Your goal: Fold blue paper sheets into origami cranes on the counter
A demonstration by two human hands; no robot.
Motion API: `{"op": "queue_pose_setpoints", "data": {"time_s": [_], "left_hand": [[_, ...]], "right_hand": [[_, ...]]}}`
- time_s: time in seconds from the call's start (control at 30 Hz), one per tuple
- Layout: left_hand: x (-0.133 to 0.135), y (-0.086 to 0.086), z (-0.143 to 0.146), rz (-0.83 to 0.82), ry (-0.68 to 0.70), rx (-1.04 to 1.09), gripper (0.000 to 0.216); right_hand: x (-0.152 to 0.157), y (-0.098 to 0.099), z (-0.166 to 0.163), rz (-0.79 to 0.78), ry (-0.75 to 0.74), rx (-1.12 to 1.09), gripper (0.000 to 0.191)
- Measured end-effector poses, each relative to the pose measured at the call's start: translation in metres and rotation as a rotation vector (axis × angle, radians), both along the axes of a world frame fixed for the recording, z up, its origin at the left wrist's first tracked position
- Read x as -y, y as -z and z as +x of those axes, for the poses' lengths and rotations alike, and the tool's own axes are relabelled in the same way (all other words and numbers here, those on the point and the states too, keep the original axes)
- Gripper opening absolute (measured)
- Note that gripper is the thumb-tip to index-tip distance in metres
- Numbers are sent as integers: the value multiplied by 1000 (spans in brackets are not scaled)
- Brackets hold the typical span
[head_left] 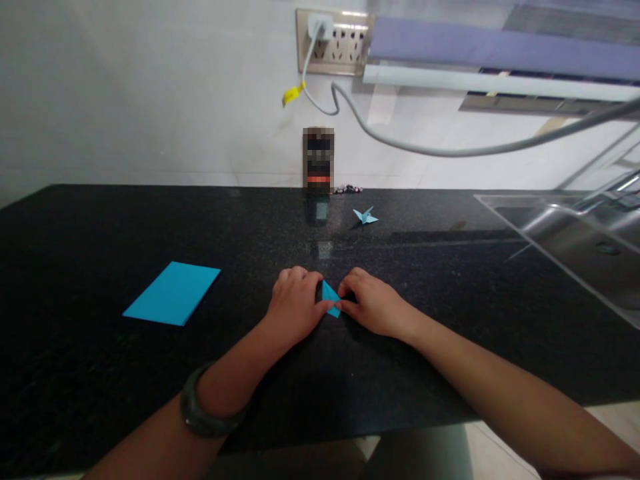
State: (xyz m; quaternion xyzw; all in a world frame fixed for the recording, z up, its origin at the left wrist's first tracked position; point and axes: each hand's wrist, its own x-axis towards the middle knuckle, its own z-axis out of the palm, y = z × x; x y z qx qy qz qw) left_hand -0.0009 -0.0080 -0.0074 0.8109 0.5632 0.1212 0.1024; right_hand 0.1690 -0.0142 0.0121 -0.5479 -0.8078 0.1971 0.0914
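Note:
A small folded piece of blue paper (330, 296) lies on the black stone counter (100, 227) between my two hands. My left hand (295, 303), a dark bracelet on its wrist, pinches the paper's left side with curled fingers. From the right, my right hand (373, 303) pinches the same piece at its lower corner. Both hands rest on the counter.
A stack of flat blue paper sheets (173, 293) lies to the left. A finished blue paper crane (365, 215) stands further back, near a dark upright object (319, 160) by the wall. A steel sink (565, 230) is at right. A wall socket (333, 41) and grey cable (450, 150) are above.

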Motion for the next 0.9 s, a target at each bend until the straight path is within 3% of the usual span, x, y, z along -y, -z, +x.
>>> {"op": "queue_pose_setpoints", "data": {"time_s": [0.17, 0.43, 0.57, 0.67, 0.73, 0.8, 0.9], "left_hand": [[0, -2, -1, 3, 146, 32, 31], [-3, -8, -4, -102, 125, 189, 28], [-5, -12, -1, -238, 11, 457, 17], [-3, -14, 3, -412, -131, 792, 16], [0, -15, 7, -529, -150, 1016, 17], [2, -16, 9, -566, -109, 1108, 18], [4, -17, 9, -511, -73, 1076, 16]], "right_hand": [[-1, 3, 2, -1, -4, -73, 13], [-14, 12, 9, 13, 28, -278, 10], [-15, 9, 8, -160, 57, -477, 25], [-12, 7, 4, -333, 47, -664, 22], [-11, 7, 1, -380, 60, -762, 21], [-11, 9, 0, -376, 107, -827, 22], [-13, 11, 2, -342, 164, -903, 22]]}}
